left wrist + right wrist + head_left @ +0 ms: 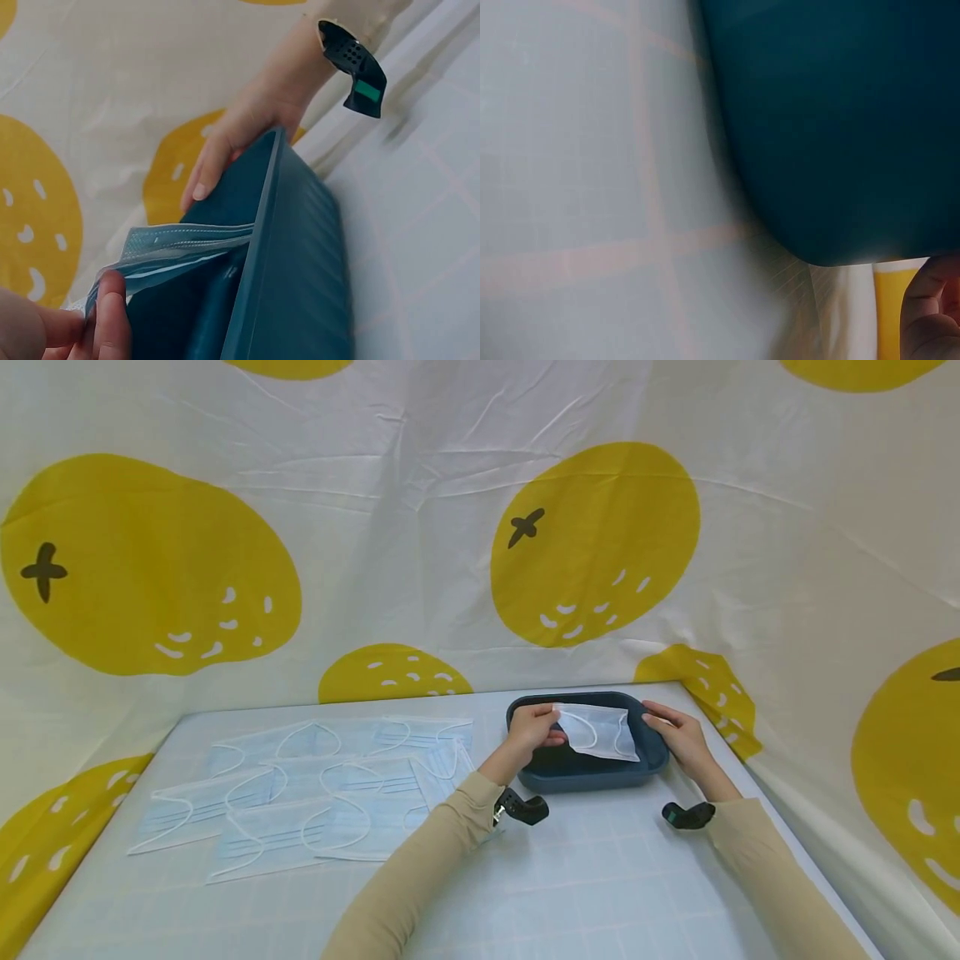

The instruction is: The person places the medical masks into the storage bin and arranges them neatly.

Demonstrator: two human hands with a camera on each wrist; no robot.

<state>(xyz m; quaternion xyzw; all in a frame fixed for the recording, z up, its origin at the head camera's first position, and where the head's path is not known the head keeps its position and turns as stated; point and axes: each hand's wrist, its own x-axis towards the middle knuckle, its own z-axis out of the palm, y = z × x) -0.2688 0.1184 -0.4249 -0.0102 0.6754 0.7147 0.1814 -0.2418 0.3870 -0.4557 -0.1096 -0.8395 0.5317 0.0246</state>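
Observation:
A pale blue disposable face mask (597, 732) is pinched at its left end between the thumb and fingers of my left hand (529, 732). It lies over the opening of a dark blue plastic tub (592, 782), its right end close to the tub's right wall. In the left wrist view the pleated mask (180, 244) reaches across the tub (300, 247) to its rim. My right hand (678, 737) grips the tub's right end, fingers over the rim. The right wrist view shows the tub's outer wall (840, 135) with the curled right hand (930, 311) beside it.
Several more face masks (292, 793) with white ear loops lie overlapping on the left half of the white table (600, 893). A white cloth (405, 552) printed with yellow fruit hangs behind and beside the table. Both wrists wear black straps (688, 816).

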